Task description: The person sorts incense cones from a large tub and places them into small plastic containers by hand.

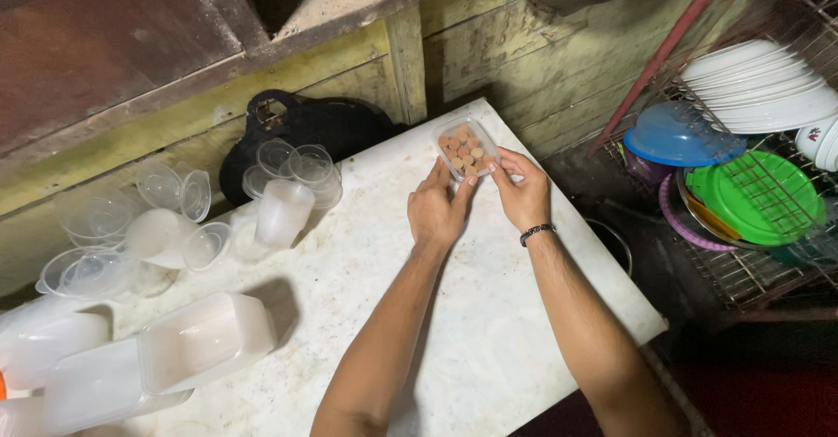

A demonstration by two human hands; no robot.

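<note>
A small clear plastic container (465,147) filled with several round brown slices sits near the far edge of a stained white table (489,341). My left hand (436,212) rests just below it, fingertips touching its near edge. My right hand (524,191), with a dark bead bracelet (537,232) at the wrist, pinches the container's near right corner. Both hands press against the container from the near side.
Several clear plastic cups and lids (288,179) cluster at the table's left. Stacked white rectangular tubs (202,339) lie at the near left. A black bag (314,127) leans on the wooden wall. A wire rack (759,271) on the right holds white plates (768,88), a blue bowl (676,136) and a green plate (755,197).
</note>
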